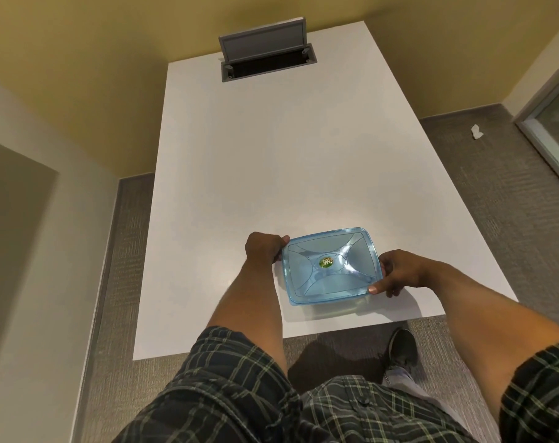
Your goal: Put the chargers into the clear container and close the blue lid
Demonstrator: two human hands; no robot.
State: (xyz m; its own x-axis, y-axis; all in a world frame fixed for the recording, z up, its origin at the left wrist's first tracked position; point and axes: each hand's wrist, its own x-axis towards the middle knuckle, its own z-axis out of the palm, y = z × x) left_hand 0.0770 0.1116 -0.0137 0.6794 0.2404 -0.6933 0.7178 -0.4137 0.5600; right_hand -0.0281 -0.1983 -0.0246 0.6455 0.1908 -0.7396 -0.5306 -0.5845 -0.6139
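Observation:
A translucent blue lid (pixel 332 266) with a small green sticker in its middle lies flat on top of the clear container (pixel 335 306), near the front edge of the white table (pixel 271 155). My left hand (pixel 263 247) grips the lid's left edge. My right hand (pixel 396 273) grips its right edge, with the thumb on the front right corner. Only a thin strip of the container shows under the lid. No chargers are visible; the lid blurs whatever is inside.
A grey cable hatch (pixel 265 55) stands open at the table's far end. Grey carpet surrounds the table, with a scrap of white paper (pixel 476 132) on it at the right. My shoe (pixel 401 346) is below the table's front edge.

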